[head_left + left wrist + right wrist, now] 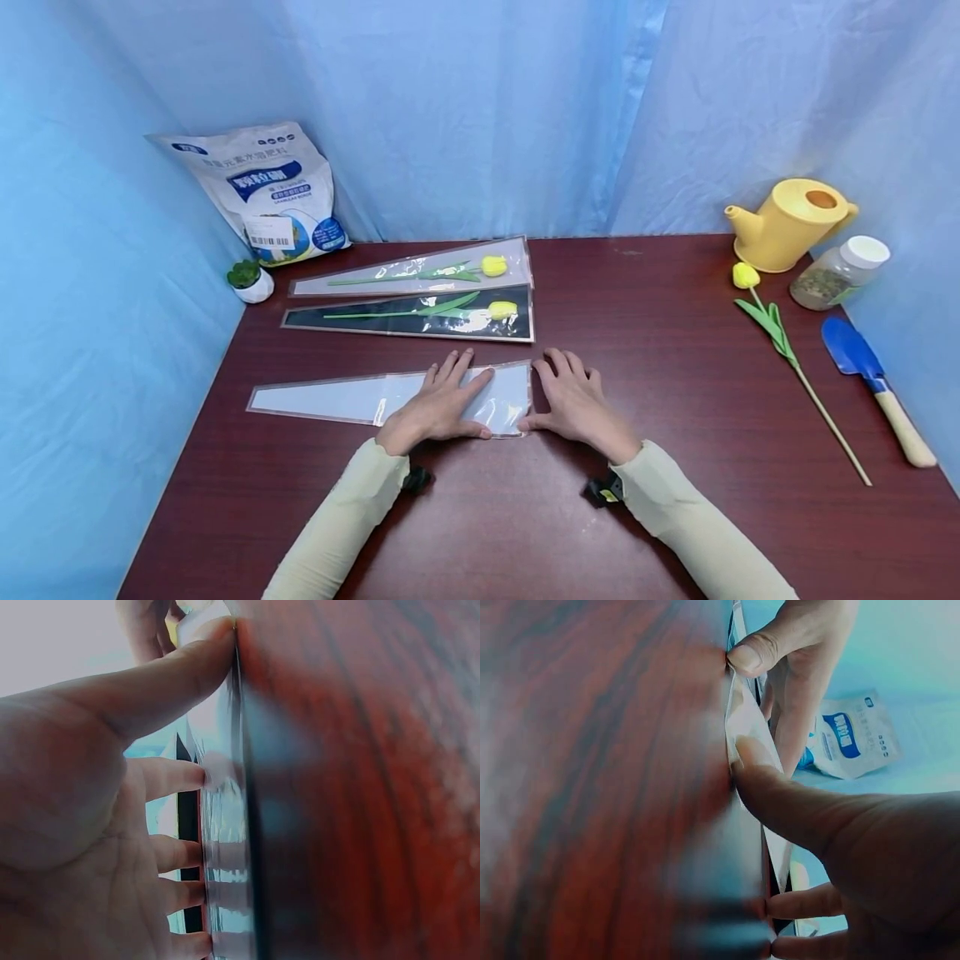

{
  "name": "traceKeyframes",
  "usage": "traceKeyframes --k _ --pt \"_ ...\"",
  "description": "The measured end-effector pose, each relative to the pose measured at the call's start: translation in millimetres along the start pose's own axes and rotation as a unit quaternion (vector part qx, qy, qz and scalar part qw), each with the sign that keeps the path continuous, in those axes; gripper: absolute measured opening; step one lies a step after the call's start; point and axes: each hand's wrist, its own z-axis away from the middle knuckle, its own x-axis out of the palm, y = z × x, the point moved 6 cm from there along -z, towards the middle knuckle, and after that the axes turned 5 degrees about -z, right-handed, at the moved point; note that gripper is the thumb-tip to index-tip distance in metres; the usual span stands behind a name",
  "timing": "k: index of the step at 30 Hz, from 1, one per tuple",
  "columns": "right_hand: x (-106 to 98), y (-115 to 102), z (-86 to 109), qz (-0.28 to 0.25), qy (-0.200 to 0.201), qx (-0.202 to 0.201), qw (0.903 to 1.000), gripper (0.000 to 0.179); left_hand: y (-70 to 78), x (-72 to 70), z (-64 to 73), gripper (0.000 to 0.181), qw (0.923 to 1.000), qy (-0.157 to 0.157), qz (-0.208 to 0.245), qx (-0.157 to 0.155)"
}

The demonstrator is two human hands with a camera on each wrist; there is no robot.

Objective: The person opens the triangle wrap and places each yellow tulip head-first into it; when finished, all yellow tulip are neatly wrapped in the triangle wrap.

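Note:
A tapered white flower sleeve [322, 397] with a glossy clear front lies flat on the table, wide end to the right. My left hand [438, 406] rests spread on its wide part, thumb near the front edge. In the left wrist view the left fingertips [193, 855] press on the shiny film. My right hand [577, 404] spans the wide end, thumb at the near corner and fingers by the far corner. The right wrist view shows the right thumb [761, 769] on the sleeve's edge, which stands slightly raised there. Its other fingers touch down beyond it.
Behind lie a black sleeve [307, 318] and a pale sleeve [315, 286], each with a yellow tulip. A fertilizer bag [262, 192] and potted succulent [251, 282] stand left. Right are a loose tulip [780, 342], watering can [787, 225], jar [832, 275] and blue trowel [855, 350].

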Motion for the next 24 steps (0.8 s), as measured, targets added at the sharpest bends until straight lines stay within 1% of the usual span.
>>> traceKeyframes --k 2,4,7,10,12,14,15,16,18,20,21,22,24 --pt "-1 -1 -1.1 -0.003 0.006 0.002 1.0 0.093 0.2 -0.5 -0.4 0.09 1.0 0.0 0.001 0.0" --pt "-2 -3 -1.5 -0.018 0.011 -0.002 0.9998 0.085 0.2 -0.5 -1.3 0.091 1.0 -0.002 0.002 -0.003" --pt "-5 -4 -1.9 -0.068 0.021 -0.026 0.9971 0.074 0.3 -0.1 -2.5 0.093 0.9999 -0.006 -0.002 -0.009" --pt "-8 -5 -2.7 -0.139 0.013 -0.057 0.9886 0.061 1.2 0.5 -4.0 0.095 0.9998 -0.01 -0.006 -0.014" --pt "-9 -5 -3.9 -0.19 -0.008 -0.07 0.9792 0.054 2.8 0.5 -5.9 0.095 0.9998 -0.01 -0.006 -0.016" --pt "-9 -3 -5.8 -0.243 -0.04 -0.064 0.9671 0.05 4.7 0.3 -7.8 0.095 0.9999 -0.008 -0.004 -0.014" --pt "-9 -2 -7.1 -0.273 -0.06 -0.055 0.9585 0.05 5.6 -0.1 -8.6 0.095 0.9999 -0.006 -0.004 -0.012" --pt "-8 0 -8.6 -0.306 -0.08 -0.042 0.9478 0.05 6.4 -0.3 -9.6 0.095 0.9999 -0.006 -0.004 -0.012" --pt "-6 4 -11.6 -0.367 -0.115 -0.006 0.9232 0.052 8.2 -1.9 -10.4 0.094 0.9999 -0.001 -0.006 -0.008" --pt "-4 9 -14.1 -0.411 -0.139 0.026 0.9004 0.055 10.6 -4.6 -9.9 0.094 0.9999 0.005 -0.015 -0.005" --pt "-3 11 -14.7 -0.431 -0.148 0.042 0.8892 0.056 12.2 -6.7 -9.2 0.093 0.9997 0.014 -0.018 -0.004" --pt "-3 14 -15.3 -0.444 -0.153 0.053 0.8814 0.057 14.2 -9.4 -8.3 0.092 0.9994 0.026 -0.021 -0.003" --pt "-2 17 -15.4 -0.464 -0.159 0.066 0.869 0.058 20.6 -17.1 -5.2 0.088 0.998 0.061 -0.015 -0.006"
